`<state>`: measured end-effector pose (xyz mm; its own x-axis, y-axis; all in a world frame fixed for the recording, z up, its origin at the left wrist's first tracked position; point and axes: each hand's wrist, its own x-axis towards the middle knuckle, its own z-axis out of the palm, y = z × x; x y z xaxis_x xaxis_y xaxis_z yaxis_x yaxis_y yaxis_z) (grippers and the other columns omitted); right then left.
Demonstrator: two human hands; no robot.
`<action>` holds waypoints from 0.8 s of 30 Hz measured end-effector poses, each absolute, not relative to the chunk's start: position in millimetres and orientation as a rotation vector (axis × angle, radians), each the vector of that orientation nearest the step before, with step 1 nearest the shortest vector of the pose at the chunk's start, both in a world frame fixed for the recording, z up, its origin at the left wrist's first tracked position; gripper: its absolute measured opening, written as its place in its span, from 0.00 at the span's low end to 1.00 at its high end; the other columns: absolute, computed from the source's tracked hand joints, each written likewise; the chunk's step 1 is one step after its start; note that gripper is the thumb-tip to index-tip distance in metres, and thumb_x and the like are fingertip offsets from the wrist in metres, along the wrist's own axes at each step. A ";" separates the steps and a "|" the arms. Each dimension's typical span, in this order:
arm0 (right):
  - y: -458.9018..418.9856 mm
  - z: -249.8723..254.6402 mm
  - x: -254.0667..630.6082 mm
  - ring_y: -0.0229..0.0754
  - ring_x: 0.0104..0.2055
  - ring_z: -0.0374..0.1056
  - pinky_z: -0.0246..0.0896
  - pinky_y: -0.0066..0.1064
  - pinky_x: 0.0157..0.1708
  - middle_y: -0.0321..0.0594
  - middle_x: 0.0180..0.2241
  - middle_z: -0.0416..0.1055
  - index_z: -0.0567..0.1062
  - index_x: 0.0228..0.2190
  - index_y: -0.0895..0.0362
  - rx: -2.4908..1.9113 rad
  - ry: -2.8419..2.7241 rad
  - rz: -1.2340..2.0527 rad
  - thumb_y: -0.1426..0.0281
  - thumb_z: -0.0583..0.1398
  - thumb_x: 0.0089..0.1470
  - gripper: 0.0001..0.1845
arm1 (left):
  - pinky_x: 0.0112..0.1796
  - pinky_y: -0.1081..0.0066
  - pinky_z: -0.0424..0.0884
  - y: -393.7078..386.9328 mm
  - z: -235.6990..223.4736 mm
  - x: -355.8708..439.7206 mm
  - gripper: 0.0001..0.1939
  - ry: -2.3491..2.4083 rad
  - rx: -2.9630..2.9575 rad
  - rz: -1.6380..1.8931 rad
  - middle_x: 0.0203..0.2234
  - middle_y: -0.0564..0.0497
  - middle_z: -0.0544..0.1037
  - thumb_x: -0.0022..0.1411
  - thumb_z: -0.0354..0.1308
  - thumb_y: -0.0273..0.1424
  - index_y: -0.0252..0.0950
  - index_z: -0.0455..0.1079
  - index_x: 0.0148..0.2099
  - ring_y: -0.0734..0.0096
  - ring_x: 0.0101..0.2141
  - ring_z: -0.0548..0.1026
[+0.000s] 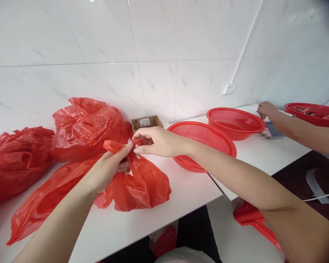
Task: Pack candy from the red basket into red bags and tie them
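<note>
A red plastic bag [142, 182] sits on the white counter [181, 197] right in front of me. My left hand [112, 166] is closed around the gathered neck of the bag. My right hand [156, 140] pinches the bag's handles just above the left hand, fingers pressed together on the red plastic. The bag bulges below my hands; what is inside it is hidden.
Two more filled red bags [84, 126] [16, 160] lie at the left against the tiled wall, and a flat red bag [44, 201] lies under my left arm. A small cardboard box [146, 122] stands behind. Red colander baskets [208, 140] [235, 122] sit right. Another person's hand [265, 109] reaches near a third basket [315, 113].
</note>
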<state>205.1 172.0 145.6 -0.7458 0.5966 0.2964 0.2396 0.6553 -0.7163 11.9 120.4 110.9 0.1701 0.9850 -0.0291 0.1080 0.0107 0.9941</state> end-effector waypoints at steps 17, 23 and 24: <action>152.8 84.3 197.9 0.40 0.51 0.68 0.61 0.39 0.54 0.41 0.51 0.70 0.66 0.56 0.51 -0.669 -1.961 1.237 0.66 0.48 0.68 0.18 | 0.25 0.72 0.63 112.2 107.5 4.1 0.07 1.393 2.174 0.704 0.23 0.54 0.73 0.54 0.51 0.25 0.40 0.69 0.31 0.69 0.24 0.68; 153.4 75.4 201.9 0.38 0.45 0.68 0.63 0.30 0.44 0.38 0.43 0.72 0.72 0.46 0.54 -0.554 -1.983 1.393 0.66 0.53 0.65 0.12 | 0.38 0.68 0.72 112.5 87.2 10.6 0.11 1.389 2.678 1.280 0.42 0.49 0.75 0.61 0.53 0.25 0.42 0.69 0.44 0.64 0.40 0.76; 151.8 78.6 205.3 0.38 0.42 0.68 0.63 0.29 0.41 0.38 0.39 0.72 0.73 0.41 0.56 -0.561 -2.018 1.392 0.65 0.54 0.65 0.11 | 0.41 0.68 0.72 111.7 84.8 9.6 0.12 1.365 2.724 1.299 0.44 0.49 0.75 0.63 0.53 0.26 0.43 0.70 0.47 0.64 0.44 0.76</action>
<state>205.3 151.8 78.6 -0.7201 0.6484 0.2473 -0.0010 0.3554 -0.9347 9.6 111.7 84.8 0.3573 0.6063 0.7104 0.7395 -0.6482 0.1813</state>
